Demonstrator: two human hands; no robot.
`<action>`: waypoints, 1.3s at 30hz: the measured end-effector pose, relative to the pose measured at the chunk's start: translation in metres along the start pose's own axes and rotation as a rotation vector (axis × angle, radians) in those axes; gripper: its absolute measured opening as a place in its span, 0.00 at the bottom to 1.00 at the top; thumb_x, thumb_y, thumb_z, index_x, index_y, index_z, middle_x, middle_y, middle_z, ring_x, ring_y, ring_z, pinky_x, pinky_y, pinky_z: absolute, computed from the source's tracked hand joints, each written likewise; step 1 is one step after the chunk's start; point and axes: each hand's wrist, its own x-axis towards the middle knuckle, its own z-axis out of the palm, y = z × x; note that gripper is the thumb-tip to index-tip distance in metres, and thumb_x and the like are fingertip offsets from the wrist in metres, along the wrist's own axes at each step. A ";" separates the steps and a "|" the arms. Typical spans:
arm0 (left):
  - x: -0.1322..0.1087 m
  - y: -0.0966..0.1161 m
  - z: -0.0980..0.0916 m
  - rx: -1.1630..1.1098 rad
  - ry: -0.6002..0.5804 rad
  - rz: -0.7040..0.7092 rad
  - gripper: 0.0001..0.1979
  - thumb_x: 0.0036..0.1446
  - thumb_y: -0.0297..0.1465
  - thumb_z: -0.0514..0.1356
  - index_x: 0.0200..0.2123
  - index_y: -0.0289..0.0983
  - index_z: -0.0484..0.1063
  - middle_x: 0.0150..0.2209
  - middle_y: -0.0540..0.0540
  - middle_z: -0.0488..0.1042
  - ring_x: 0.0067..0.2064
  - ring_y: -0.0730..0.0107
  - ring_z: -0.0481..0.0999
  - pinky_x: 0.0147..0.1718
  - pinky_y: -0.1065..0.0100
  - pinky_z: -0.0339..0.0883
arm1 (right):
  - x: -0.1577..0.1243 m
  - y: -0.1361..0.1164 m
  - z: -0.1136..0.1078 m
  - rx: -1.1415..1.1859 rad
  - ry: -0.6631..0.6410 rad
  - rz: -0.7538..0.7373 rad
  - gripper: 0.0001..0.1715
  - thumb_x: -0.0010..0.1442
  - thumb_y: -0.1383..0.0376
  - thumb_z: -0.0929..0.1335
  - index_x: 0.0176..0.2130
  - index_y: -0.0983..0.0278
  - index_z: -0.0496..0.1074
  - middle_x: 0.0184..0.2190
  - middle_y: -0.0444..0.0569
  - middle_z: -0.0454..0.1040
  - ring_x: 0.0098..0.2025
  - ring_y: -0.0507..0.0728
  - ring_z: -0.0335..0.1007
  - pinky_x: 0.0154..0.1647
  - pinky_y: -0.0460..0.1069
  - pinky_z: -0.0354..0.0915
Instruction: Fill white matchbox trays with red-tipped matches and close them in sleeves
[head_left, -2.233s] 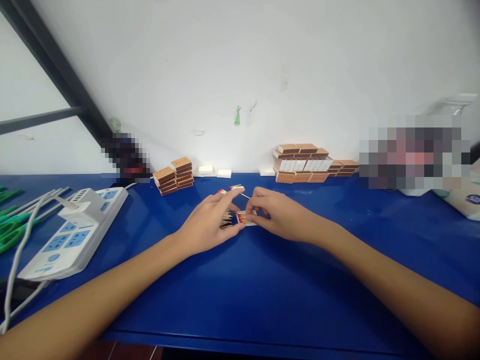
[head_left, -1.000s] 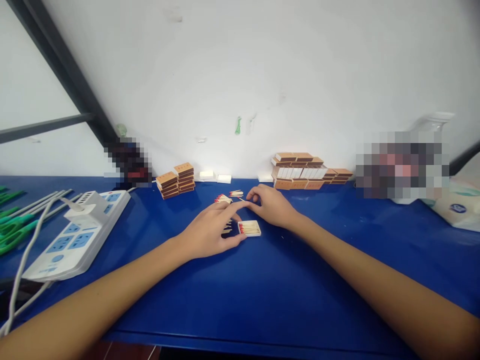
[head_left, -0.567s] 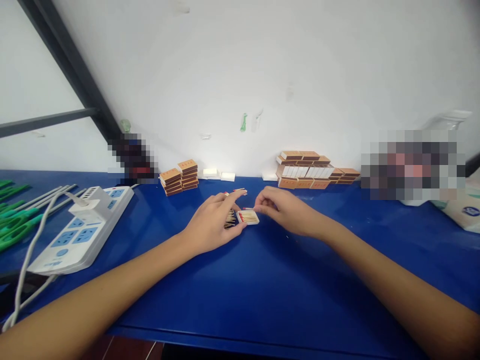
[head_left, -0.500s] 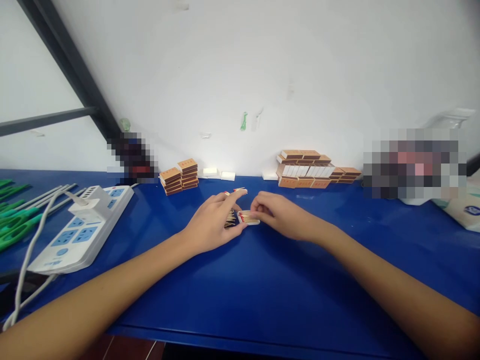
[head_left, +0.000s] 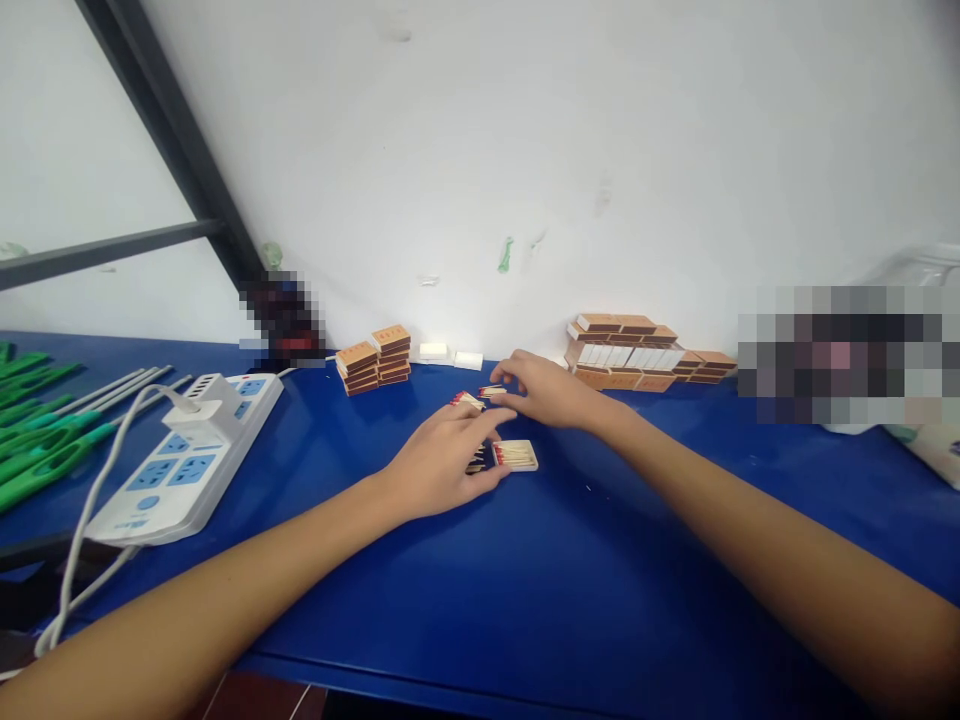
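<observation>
My left hand (head_left: 450, 455) rests on the table with thumb and index finger stretched apart, bent around loose matches (head_left: 477, 460) partly hidden under its palm. Its thumb tip touches the near left corner of a white matchbox tray (head_left: 535, 462), which holds a layer of red-headed matches (head_left: 516, 455). More matches (head_left: 466, 400) show past the left fingers. Farther back, my right hand (head_left: 544, 388) has its curved fingers apart at the right end of a small bunch of matches (head_left: 492, 391); whether it grips any is unclear.
Stacked matchboxes (head_left: 375, 358) stand at the wall on the left, a larger stack (head_left: 626, 352) on the right. White trays (head_left: 469, 361) lie between. On the left are a power strip (head_left: 187, 470), its cable (head_left: 71, 570) and green-handled tools (head_left: 60, 450).
My right hand has moved from the tray back and away to the farther matches, leaving the tray's matches uncovered. My left hand stays beside the tray. The whole view has shifted slightly.
</observation>
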 end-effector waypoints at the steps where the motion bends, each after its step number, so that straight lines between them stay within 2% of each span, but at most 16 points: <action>1: 0.000 -0.001 0.000 0.008 -0.007 0.015 0.20 0.64 0.36 0.65 0.58 0.41 0.71 0.45 0.45 0.81 0.51 0.57 0.78 0.56 0.51 0.70 | 0.005 0.002 0.002 -0.006 -0.015 0.004 0.10 0.64 0.62 0.72 0.45 0.64 0.77 0.43 0.54 0.74 0.41 0.58 0.70 0.44 0.52 0.64; 3: -0.001 -0.003 0.001 0.012 -0.027 0.040 0.11 0.66 0.37 0.64 0.48 0.39 0.77 0.43 0.45 0.81 0.49 0.58 0.78 0.54 0.54 0.71 | 0.012 0.003 0.004 -0.023 -0.046 0.015 0.09 0.64 0.61 0.73 0.42 0.64 0.77 0.42 0.54 0.74 0.41 0.58 0.71 0.43 0.52 0.64; 5: -0.001 -0.003 0.001 0.000 -0.035 0.062 0.08 0.66 0.36 0.63 0.44 0.39 0.78 0.41 0.45 0.81 0.48 0.60 0.78 0.53 0.55 0.71 | 0.014 0.004 0.005 -0.038 -0.065 0.024 0.08 0.65 0.61 0.72 0.39 0.65 0.77 0.40 0.53 0.75 0.40 0.58 0.71 0.42 0.51 0.64; 9: -0.001 -0.003 0.001 -0.018 -0.032 0.077 0.08 0.66 0.36 0.64 0.44 0.39 0.79 0.41 0.46 0.81 0.48 0.61 0.77 0.53 0.56 0.71 | 0.010 0.003 0.007 -0.077 -0.076 0.034 0.07 0.67 0.63 0.71 0.38 0.64 0.76 0.38 0.52 0.77 0.40 0.58 0.72 0.39 0.50 0.62; 14: 0.000 -0.002 0.001 -0.010 -0.032 0.049 0.12 0.65 0.37 0.65 0.49 0.38 0.77 0.43 0.44 0.80 0.48 0.59 0.77 0.54 0.54 0.72 | -0.002 -0.002 0.005 -0.151 -0.060 0.044 0.07 0.70 0.65 0.68 0.38 0.64 0.74 0.41 0.53 0.76 0.42 0.59 0.71 0.40 0.51 0.60; 20: 0.001 -0.001 -0.001 -0.027 -0.048 0.055 0.08 0.66 0.36 0.64 0.43 0.38 0.78 0.40 0.45 0.80 0.46 0.61 0.77 0.53 0.56 0.71 | -0.016 -0.004 -0.001 -0.181 -0.052 0.049 0.07 0.72 0.66 0.65 0.41 0.64 0.72 0.43 0.55 0.75 0.41 0.59 0.72 0.38 0.51 0.61; 28: 0.002 -0.003 0.002 -0.059 -0.039 0.038 0.11 0.64 0.38 0.66 0.45 0.38 0.79 0.40 0.45 0.79 0.45 0.60 0.77 0.51 0.56 0.71 | -0.018 0.007 0.008 -0.102 -0.041 0.046 0.08 0.71 0.60 0.67 0.43 0.62 0.71 0.46 0.54 0.75 0.41 0.59 0.72 0.41 0.52 0.64; 33: 0.001 -0.002 0.001 -0.024 -0.010 0.078 0.11 0.63 0.39 0.67 0.42 0.37 0.78 0.41 0.44 0.79 0.48 0.59 0.76 0.56 0.54 0.69 | -0.013 0.004 0.010 -0.045 -0.067 0.044 0.08 0.70 0.62 0.67 0.38 0.62 0.71 0.41 0.52 0.75 0.39 0.58 0.72 0.40 0.51 0.64; 39: -0.001 -0.003 0.004 -0.029 -0.011 0.071 0.09 0.64 0.38 0.67 0.40 0.38 0.77 0.43 0.45 0.79 0.50 0.59 0.75 0.58 0.53 0.68 | -0.018 0.006 0.008 -0.004 -0.082 0.068 0.10 0.71 0.61 0.66 0.37 0.62 0.69 0.40 0.53 0.75 0.38 0.58 0.71 0.40 0.52 0.64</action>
